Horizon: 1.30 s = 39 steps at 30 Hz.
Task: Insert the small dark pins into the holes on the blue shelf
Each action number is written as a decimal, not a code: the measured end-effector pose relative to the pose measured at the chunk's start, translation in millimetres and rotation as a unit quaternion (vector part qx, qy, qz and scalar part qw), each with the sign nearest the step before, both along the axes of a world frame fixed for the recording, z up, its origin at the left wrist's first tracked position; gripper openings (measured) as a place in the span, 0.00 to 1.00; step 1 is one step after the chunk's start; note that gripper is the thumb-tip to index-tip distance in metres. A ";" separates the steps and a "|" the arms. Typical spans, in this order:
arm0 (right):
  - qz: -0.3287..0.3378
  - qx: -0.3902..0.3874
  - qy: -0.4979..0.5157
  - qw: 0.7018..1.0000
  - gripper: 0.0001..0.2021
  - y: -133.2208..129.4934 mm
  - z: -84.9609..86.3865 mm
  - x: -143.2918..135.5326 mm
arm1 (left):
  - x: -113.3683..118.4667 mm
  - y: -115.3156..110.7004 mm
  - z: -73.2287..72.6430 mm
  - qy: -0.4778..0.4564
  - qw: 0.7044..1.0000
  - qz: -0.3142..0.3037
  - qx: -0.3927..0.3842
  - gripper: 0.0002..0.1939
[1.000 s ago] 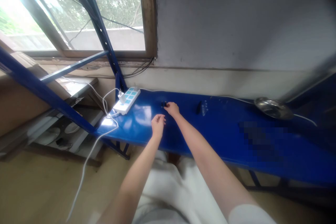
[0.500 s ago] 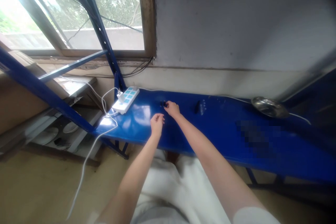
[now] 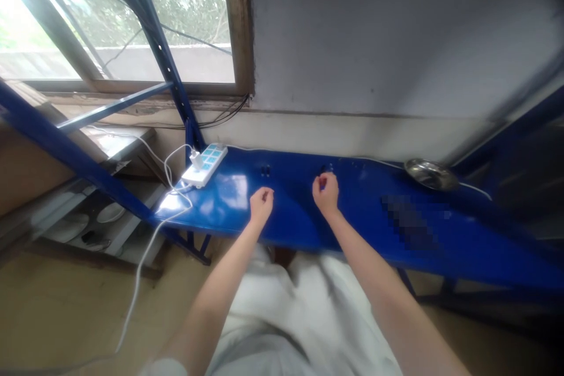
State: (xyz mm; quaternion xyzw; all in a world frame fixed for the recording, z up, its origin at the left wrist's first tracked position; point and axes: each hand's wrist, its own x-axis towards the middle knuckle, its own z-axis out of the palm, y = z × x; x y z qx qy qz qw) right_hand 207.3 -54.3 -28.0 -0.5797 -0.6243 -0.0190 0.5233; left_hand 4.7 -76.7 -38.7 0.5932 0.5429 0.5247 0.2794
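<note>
Over the blue table (image 3: 291, 229), my left hand (image 3: 261, 204) has its fingers curled together; whatever they may hold is too small to make out. Farther right, my right hand (image 3: 325, 192) is bent with thumb and fingers close together, beside a dark object and small clear pieces (image 3: 330, 168) that it partly covers. Its fingertips are too blurred to show whether anything is between them. Small black pieces (image 3: 265, 171) lie on the table beyond my left hand.
A white power strip (image 3: 205, 165) with a plug and cable lies at the table's left end. A shiny metal dish (image 3: 430, 174) stands at the back right, and a dark pixelated patch (image 3: 409, 223) is nearer. Blue rack posts rise on the left.
My right hand has moved right, from the small black pieces to the dark object and clear pieces. The black pieces now lie uncovered. The view has shifted slightly.
</note>
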 end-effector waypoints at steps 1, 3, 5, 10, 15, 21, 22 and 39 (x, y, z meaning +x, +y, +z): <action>-0.037 0.004 0.054 0.998 0.03 -1.5 -4.4 7.1 | 0.7 -0.1 -0.2 0.022 1.000 -0.008 0.012 0.10; -0.085 -0.011 0.125 0.988 0.05 -4.3 -12.9 17.6 | 2.3 -0.3 0.1 0.067 0.997 -0.031 0.031 0.09; -0.108 -0.037 0.152 0.982 0.08 -6.6 -18.8 23.9 | 5.0 -0.5 1.4 0.111 0.991 -0.057 0.047 0.09; -0.164 -0.102 0.116 0.974 0.14 -6.7 -19.9 29.1 | 22.8 -0.3 10.7 0.242 0.955 -0.151 0.082 0.12; -0.195 -0.179 0.038 0.964 0.15 -3.4 -19.2 29.1 | 59.5 7.3 25.5 0.392 0.898 -0.175 0.098 0.22; -0.213 -0.240 -0.020 0.947 0.16 0.0 -23.6 28.1 | 104.7 27.7 27.8 0.480 0.859 -0.166 0.057 0.27; -0.214 -0.247 -0.026 0.945 0.16 0.4 -23.8 28.1 | 110.1 30.6 26.4 0.490 0.854 -0.167 0.047 0.27; -0.212 -0.230 -0.031 0.949 0.12 7.0 -28.0 31.6 | 121.6 42.8 32.8 0.410 0.901 -0.122 0.067 0.07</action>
